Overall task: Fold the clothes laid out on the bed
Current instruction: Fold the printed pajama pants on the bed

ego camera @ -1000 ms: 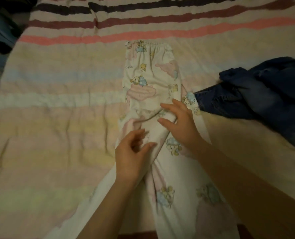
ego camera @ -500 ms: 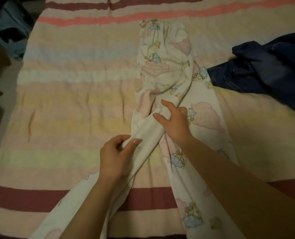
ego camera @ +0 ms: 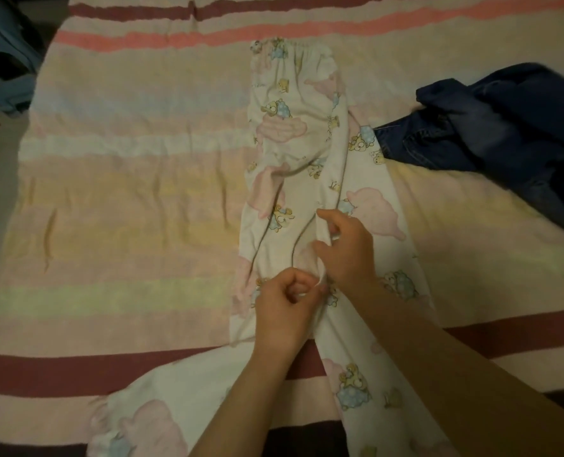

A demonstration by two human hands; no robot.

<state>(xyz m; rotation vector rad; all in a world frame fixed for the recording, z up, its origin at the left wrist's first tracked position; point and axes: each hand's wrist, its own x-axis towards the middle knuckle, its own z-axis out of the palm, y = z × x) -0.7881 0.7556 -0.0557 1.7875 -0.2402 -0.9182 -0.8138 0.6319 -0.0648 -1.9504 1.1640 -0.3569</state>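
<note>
White pajama pants (ego camera: 294,133) printed with pink clouds and small bears lie lengthwise on the bed, waistband at the far end. One leg runs toward the lower right, the other bends off to the lower left. My left hand (ego camera: 284,308) pinches the fabric where the legs part, fingers curled. My right hand (ego camera: 346,249) grips a fold of the same fabric just above it. Crumpled dark blue jeans (ego camera: 492,133) lie at the right, touching the pants' edge.
A pastel striped blanket (ego camera: 125,192) with dark red bands covers the bed. Off the bed's left edge at the top left sits a blue object (ego camera: 3,61) on the floor.
The left pant leg has been drawn in toward the right leg. My left hand moved right and closer to my right hand, both now bunching fabric at the crotch.
</note>
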